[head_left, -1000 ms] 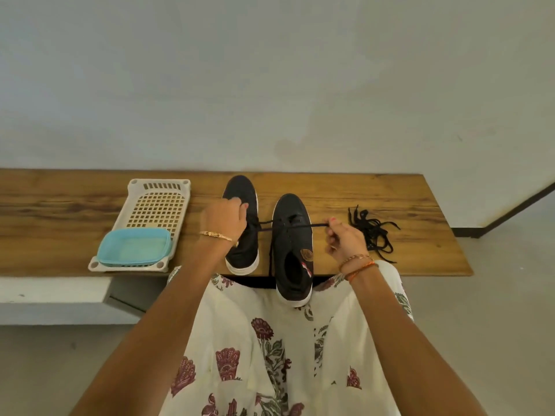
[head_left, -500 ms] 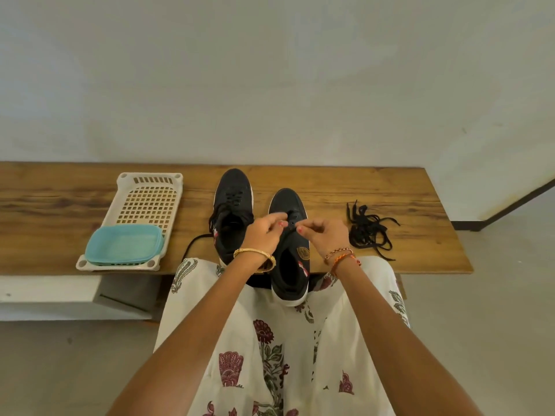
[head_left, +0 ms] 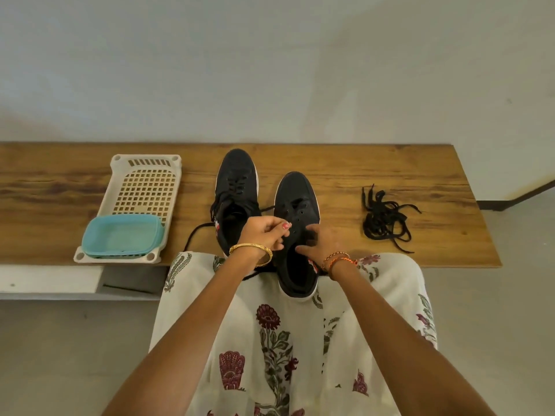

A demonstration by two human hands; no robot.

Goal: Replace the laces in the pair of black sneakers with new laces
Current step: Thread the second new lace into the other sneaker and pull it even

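Left hand [head_left: 264, 234] pinches the lace end just left of the right sneaker's [head_left: 297, 232] eyelets; right hand [head_left: 322, 243] grips its tongue.

Two black sneakers [head_left: 295, 205] toes away on bench (loose laces [head_left: 386, 219] lie right).

1. Long wooden plank bench [head_left: 360, 163] holds everything, wall right behind it.
2. Cream perforated plastic tray [head_left: 144, 187] sits far left, with the shallow turquoise plastic tub [head_left: 123, 235] in its near end.
3. Two black canvas sneakers [head_left: 295, 199] side by side in the middle.
4. Loose tangle of black laces [head_left: 384, 217] off to their right.
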